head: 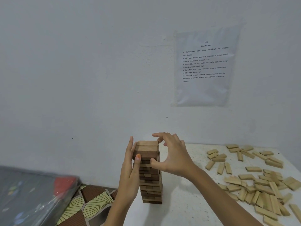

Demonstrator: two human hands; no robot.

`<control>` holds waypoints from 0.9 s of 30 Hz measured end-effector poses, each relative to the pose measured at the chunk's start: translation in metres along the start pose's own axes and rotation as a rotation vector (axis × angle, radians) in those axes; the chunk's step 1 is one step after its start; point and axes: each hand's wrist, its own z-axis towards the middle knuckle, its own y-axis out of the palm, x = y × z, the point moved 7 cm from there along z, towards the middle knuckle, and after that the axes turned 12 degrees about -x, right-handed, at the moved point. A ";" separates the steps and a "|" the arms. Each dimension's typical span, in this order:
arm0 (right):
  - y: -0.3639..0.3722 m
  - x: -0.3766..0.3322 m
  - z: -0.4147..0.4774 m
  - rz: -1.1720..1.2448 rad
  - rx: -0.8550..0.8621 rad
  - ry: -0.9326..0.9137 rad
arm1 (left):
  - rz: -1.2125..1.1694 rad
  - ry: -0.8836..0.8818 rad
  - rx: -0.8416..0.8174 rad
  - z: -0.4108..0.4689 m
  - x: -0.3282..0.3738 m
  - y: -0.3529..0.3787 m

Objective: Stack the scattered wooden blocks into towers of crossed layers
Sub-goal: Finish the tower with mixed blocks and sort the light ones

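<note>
"So, where do my hands stand to the stack?"

"Your left hand (130,168) lies flat against the left side of the tower (150,181). Its fingers are straight and point up, and its thumb is pressed on the front of the dark block just under the top. It grips nothing; it only presses. The tower stands upright on the white table (187,209), near the table's left edge. The blocks of its top layer (147,145) run left to right as you look, so their ends face your two palms."

"And the right?"

"Your right hand (172,154) is wide open, with fingers arched and spread over the tower's upper right corner. The thumb touches the front right edge a few layers down. It holds no block."

"How does the tower look?"

"It is wood in mixed browns, with the layers crossed. Some lower blocks jut out unevenly, so I judge you are squaring the upper layers between your palms. More wood lies to your right: the loose blocks (260,185), which are paler, sit scattered and heaped on the table well apart from the tower. Your right hand is the nearer one to fetch them."
</note>
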 end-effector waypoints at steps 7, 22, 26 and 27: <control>0.005 0.004 -0.002 0.016 -0.040 0.029 | -0.006 -0.040 -0.017 0.000 -0.004 0.000; 0.039 0.004 -0.024 0.009 -0.140 0.207 | -0.095 -0.238 -0.135 -0.001 -0.024 0.000; 0.048 -0.001 -0.021 -0.012 -0.161 0.231 | -0.105 -0.225 -0.145 0.000 -0.027 0.000; 0.050 -0.002 -0.021 -0.012 -0.164 0.233 | -0.101 -0.221 -0.150 0.000 -0.029 0.000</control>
